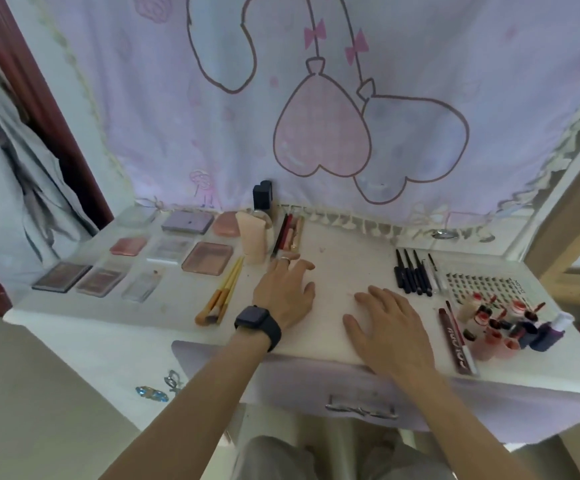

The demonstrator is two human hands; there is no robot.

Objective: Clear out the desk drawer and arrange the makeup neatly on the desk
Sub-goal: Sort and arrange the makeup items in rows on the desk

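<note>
Desk (337,265) bears left hand (285,289) and right hand (385,327), palm-down.

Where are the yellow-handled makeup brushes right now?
In the head view, the yellow-handled brushes lie on the left half of the desk, between the grid of palettes and the left hand, bristles toward the front edge.

Dark smartwatch (254,318) on the left wrist: square black face, wide matte band. A slim silver ring (284,259) circles one finger of the left grip (286,289). Down below, light grey trousers (274,459), loosely creased, cover the knees.
</note>
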